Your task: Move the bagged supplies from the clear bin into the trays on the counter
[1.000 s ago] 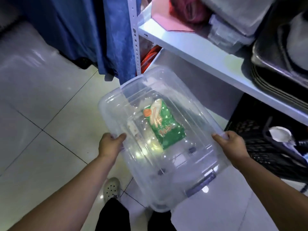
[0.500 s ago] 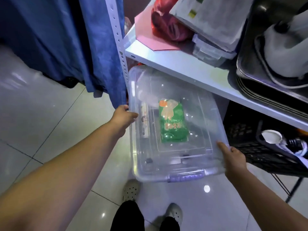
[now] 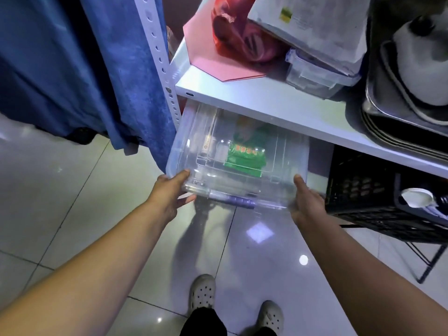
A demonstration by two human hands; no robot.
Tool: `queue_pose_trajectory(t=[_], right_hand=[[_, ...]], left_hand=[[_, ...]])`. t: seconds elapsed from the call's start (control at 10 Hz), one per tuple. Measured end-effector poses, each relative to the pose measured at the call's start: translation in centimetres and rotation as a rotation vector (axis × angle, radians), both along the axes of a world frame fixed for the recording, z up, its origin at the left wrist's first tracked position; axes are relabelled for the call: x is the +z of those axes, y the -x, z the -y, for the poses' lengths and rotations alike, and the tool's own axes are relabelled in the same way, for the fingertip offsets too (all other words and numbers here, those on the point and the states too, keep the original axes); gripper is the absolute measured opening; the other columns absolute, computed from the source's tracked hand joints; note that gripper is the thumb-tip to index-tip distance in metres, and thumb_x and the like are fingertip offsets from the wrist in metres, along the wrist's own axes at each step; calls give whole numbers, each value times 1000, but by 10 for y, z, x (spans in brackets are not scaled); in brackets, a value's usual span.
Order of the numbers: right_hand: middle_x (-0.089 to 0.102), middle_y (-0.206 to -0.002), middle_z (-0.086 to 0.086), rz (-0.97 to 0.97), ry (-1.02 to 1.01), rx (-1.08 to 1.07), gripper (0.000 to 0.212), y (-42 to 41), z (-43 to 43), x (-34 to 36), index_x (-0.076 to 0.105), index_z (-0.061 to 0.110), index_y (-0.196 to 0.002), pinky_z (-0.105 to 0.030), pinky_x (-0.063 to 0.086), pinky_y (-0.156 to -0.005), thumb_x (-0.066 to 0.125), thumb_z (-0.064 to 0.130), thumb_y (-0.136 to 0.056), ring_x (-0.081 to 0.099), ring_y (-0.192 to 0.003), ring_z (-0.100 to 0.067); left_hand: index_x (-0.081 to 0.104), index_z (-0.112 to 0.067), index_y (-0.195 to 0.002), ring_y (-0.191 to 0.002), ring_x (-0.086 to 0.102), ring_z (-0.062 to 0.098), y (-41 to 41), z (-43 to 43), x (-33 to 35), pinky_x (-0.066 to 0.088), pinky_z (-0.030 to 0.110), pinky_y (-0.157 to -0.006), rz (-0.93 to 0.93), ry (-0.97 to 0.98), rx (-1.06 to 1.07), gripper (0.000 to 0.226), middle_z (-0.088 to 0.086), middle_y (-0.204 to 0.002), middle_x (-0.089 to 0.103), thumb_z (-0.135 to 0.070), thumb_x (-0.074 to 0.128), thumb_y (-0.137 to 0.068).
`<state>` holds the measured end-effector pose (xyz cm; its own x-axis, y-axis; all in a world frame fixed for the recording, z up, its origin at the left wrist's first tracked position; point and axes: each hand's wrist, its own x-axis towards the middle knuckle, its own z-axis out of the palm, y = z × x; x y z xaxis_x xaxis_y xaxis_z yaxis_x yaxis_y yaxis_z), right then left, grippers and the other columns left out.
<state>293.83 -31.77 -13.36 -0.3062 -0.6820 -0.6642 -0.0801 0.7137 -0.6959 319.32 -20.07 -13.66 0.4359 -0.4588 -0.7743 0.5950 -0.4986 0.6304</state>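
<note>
A clear plastic bin (image 3: 189,141) with a lid and a purple front latch sits half under the white shelf (image 3: 254,103). Inside it lies a green bag (image 3: 244,157) with orange print, and a small pale item beside it. My left hand (image 3: 169,192) grips the bin's front left corner, thumb on top and fingers underneath. At the front right corner my right hand (image 3: 306,202) presses against the bin's side. The bin's far half is hidden by the shelf.
On the shelf lie a pink sheet (image 3: 218,66), a red bag (image 3: 240,32), a small clear box (image 3: 315,76) under paper packs, and stacked metal trays (image 3: 392,117). A black crate (image 3: 368,190) stands right of the bin. Blue cloth (image 3: 97,69) hangs left of the perforated post.
The bin has gone from being held out over the floor to lying level and partly under the shelf. Both hands have shifted to its front corners.
</note>
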Motion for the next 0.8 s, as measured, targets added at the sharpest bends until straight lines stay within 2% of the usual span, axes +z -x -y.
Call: queue_pose_trajectory(t=[0.1,0.2,0.3,0.4,0.5,0.6,0.7,0.8], right_hand=[[45,-63,1,158,-11,-35,16,-14,10,-3,54,20,-73,-18,40,-45,63,22,-87,43,-52,-8],[54,-78,0,243,-14,-32,9,-18,17,-2,56,24,-84,-21,46,-60,59,18,-89,52,-68,-12],[54,-77,0,354,-9,-148,6,-16,25,-2,58,21,-92,-20,48,-61,56,16,-92,52,-64,-9],[43,-59,2,396,10,-218,5,-10,26,-4,57,15,-90,-14,45,-51,53,15,-93,40,-46,-6],[39,-46,5,339,20,-162,14,1,19,-7,54,16,-78,-17,43,-55,53,14,-92,37,-45,-8],[50,-55,2,256,-18,-96,10,13,9,-6,58,16,-82,-22,46,-65,55,14,-91,48,-55,-11],[60,-76,-4,102,-16,71,7,34,-9,-2,61,14,-86,-25,48,-67,56,15,-91,57,-70,-17],[61,-80,-6,-4,-7,204,8,49,-20,4,63,14,-85,-25,47,-64,56,11,-90,57,-69,-17]], left_hand=[[54,-2,-116,-84,65,27,-8,31,-1,60,33,-70,-83,86,39,27,13,-95,65,-6,55,-89],[55,2,-110,-79,63,24,-12,50,-3,59,29,-65,-52,91,72,22,15,-94,62,0,54,-88],[55,-2,-89,-82,61,24,-12,79,-7,59,28,-62,-73,67,125,2,16,-98,58,0,57,-88],[55,-1,-92,-75,60,21,-9,98,-9,59,25,-57,-60,86,137,6,13,-91,57,-2,58,-88],[48,4,-117,-74,59,18,-3,119,-7,60,29,-64,-48,122,136,32,11,-90,56,-4,59,-88],[47,3,-119,-73,61,18,-2,130,-4,59,31,-73,-57,104,133,32,12,-98,59,-6,58,-90],[49,0,-116,-93,66,26,1,128,1,57,28,-79,-52,68,75,25,16,-109,61,-13,50,-95],[48,1,-101,-78,65,26,12,117,7,57,25,-55,18,53,-26,18,15,-88,57,-16,51,-94]])
